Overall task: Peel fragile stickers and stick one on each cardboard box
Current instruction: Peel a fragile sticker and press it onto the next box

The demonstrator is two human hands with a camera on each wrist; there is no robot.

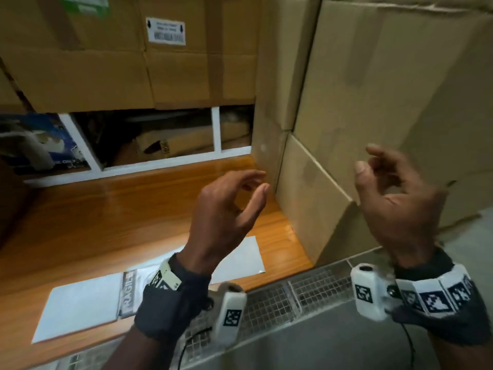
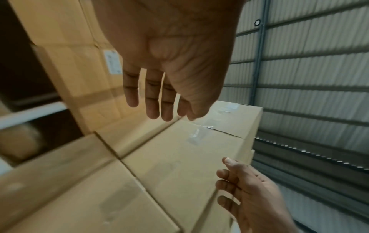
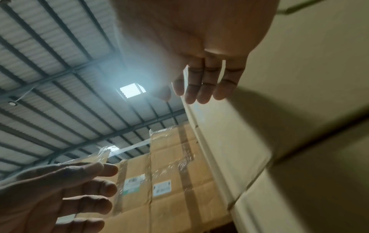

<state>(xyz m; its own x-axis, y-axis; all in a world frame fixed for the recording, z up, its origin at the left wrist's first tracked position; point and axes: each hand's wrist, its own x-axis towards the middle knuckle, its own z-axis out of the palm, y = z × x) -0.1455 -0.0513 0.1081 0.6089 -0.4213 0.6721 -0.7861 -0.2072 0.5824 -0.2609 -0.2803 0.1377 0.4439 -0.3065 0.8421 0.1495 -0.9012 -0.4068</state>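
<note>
Both hands hover in the air above the table's right end, empty, with fingers loosely curled. My left hand (image 1: 262, 181) is near the corner of the low cardboard box (image 1: 312, 204). My right hand (image 1: 366, 158) is in front of the tall cardboard box (image 1: 386, 89), apart from it. A white sticker sheet (image 1: 80, 303) lies on the wooden table (image 1: 106, 222), with a FRAGILE sticker (image 1: 128, 292) on its right edge. In the left wrist view my left hand (image 2: 169, 110) hangs over plain box faces (image 2: 179, 157). In the right wrist view my right hand (image 3: 191, 91) is empty.
A second white sheet (image 1: 240, 257) lies under my left wrist. Taped boxes (image 1: 186, 70) stacked at the back carry a white printed label (image 1: 165, 30). A white frame (image 1: 216, 129) sits below them. A wire mesh rail (image 1: 293, 295) edges the table front.
</note>
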